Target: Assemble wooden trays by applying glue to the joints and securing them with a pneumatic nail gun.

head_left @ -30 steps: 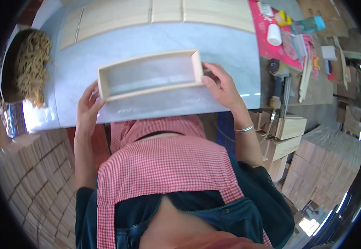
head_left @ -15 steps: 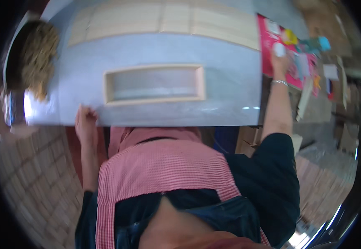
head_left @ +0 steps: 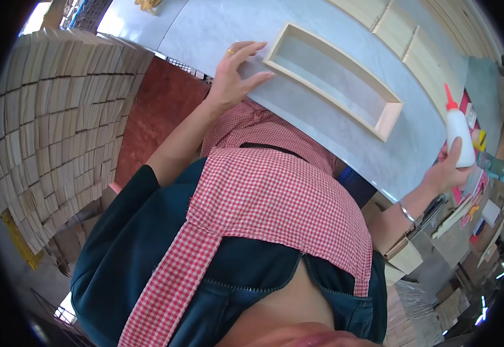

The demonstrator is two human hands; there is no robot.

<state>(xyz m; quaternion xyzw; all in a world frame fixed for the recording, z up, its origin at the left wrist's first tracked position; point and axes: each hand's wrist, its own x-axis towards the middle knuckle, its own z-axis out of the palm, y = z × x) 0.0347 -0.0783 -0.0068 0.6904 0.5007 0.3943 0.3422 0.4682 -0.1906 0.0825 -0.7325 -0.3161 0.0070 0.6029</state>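
A shallow rectangular frame of pale wood (head_left: pixel 328 95) lies on the light marbled table (head_left: pixel 217 29), its inside showing a greyish surface. Close to its left end is my left hand (head_left: pixel 236 75), fingers and thumb spread, holding nothing; a ring shows on one finger. My right hand (head_left: pixel 450 169) grips a white squeeze bottle (head_left: pixel 460 130) with a red pointed nozzle (head_left: pixel 450 97). The bottle stands nearly upright in the hand, nozzle up, right of the frame and apart from it.
Pale wooden boards (head_left: pixel 431 63) lie along the table's far side. To the right are a clear bottle with a turquoise cap (head_left: pixel 495 168) and a yellow item (head_left: pixel 479 139). Large stacks of wood pieces (head_left: pixel 49 115) rise at the left.
My right hand has lifted the white bottle off the pink area at the right. My left hand has moved to the frame's left end and spread its fingers. The whole view has tilted.
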